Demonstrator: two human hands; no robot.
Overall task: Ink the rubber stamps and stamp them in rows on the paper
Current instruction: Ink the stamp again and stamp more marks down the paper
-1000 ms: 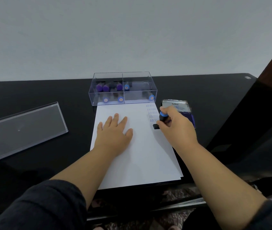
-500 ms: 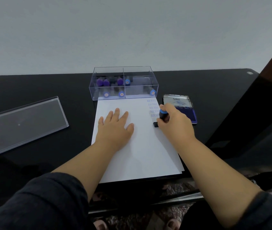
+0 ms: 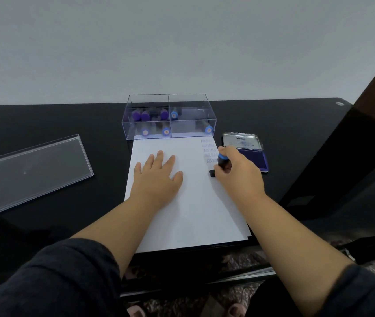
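A white sheet of paper lies on the black desk. My left hand rests flat on it with fingers spread. My right hand grips a rubber stamp with a blue top and black base, which is pressed onto the paper near its right edge. Several faint blue imprints run in a column just above the stamp. An open ink pad with a blue pad and a silver lid sits right of the paper, partly hidden by my right hand.
A clear plastic box holding several purple- and blue-topped stamps stands at the paper's far edge. Its clear lid lies on the desk to the left. A dark wooden post rises at the right. The desk's front edge is just below the paper.
The stamp and my right hand have shifted slightly down the paper, below the column of imprints. My left hand has stayed flat on the sheet.
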